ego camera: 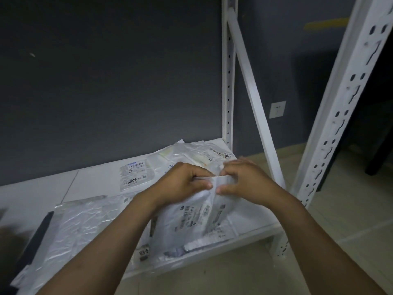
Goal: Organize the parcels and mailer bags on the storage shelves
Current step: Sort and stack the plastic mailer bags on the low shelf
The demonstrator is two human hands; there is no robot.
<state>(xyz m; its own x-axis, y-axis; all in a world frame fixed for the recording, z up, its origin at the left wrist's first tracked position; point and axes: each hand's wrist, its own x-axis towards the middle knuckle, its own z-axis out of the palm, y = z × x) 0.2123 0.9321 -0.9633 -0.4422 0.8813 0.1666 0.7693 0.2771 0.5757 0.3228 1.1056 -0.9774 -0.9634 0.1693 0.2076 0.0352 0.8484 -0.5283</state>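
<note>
A white mailer bag [191,220] with printed labels stands tilted on the low white shelf [38,196], its top edge raised. My left hand [180,184] and my right hand [244,179] both pinch that top edge, fingers curled, close together. Behind them a mailer bag labelled 3005 [135,174] lies flat. Another mailer bag labelled 2005 [204,154] lies at the shelf's back right corner. A crinkled clear plastic mailer bag [78,228] lies flat at the front left.
White slotted shelf uprights stand at the back right [228,81] and front right [340,116], joined by a diagonal brace [253,96]. A dark flat object [36,241] lies at the shelf's left front. Dark grey wall behind; tiled floor [350,220] to the right.
</note>
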